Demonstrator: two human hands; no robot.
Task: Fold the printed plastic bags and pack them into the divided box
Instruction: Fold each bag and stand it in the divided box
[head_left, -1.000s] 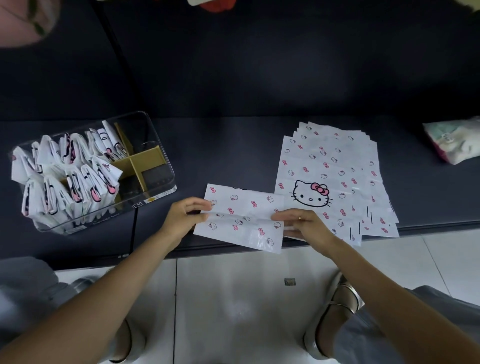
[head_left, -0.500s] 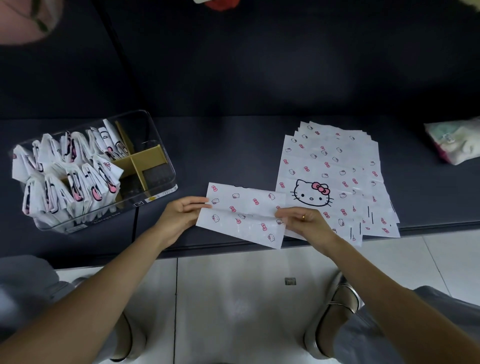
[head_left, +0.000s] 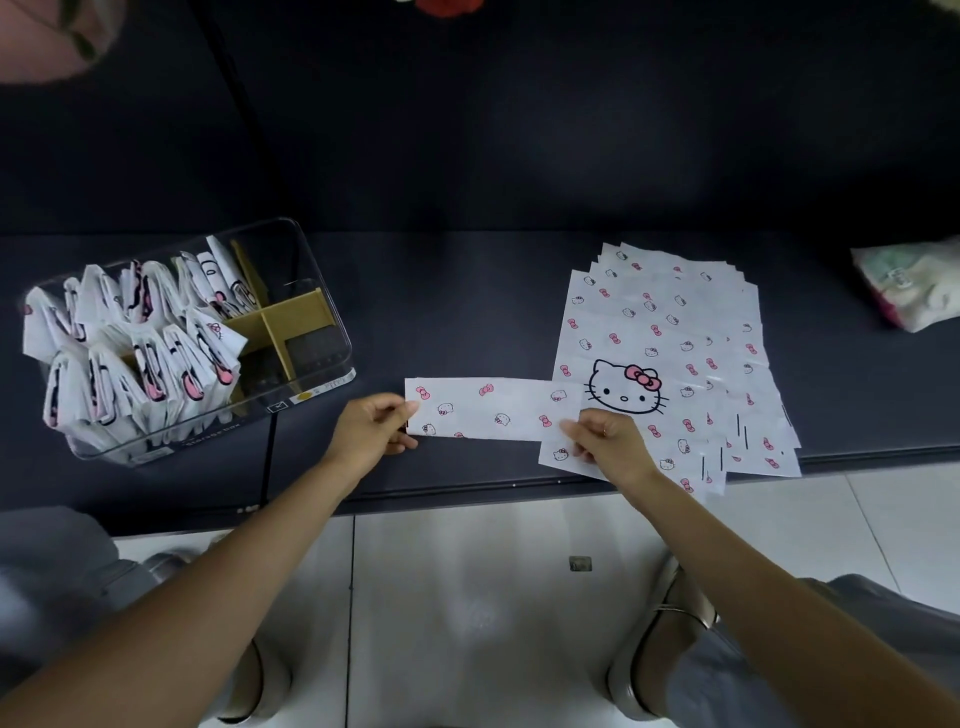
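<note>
A white plastic bag printed with pink bows (head_left: 488, 408) lies folded into a long narrow strip on the dark bench. My left hand (head_left: 371, 428) pinches its left end and my right hand (head_left: 608, 441) pinches its right end. Just right of the strip is a fanned stack of flat printed bags (head_left: 670, 338), the top one showing a cat face. A clear divided box (head_left: 311, 332) with tan dividers stands at the left. Several folded bags (head_left: 130, 343) fill its left compartments; the right compartments hold none.
The dark bench (head_left: 441, 291) has its front edge just below my hands, with white floor tiles (head_left: 467, 597) beneath. A soft pale bundle (head_left: 914, 286) lies at the far right of the bench. My shoes and knees show at the bottom.
The bag went from a wide half-folded sheet to a narrower strip as both hands folded it over lengthwise. My hands moved slightly farther apart along its ends.
</note>
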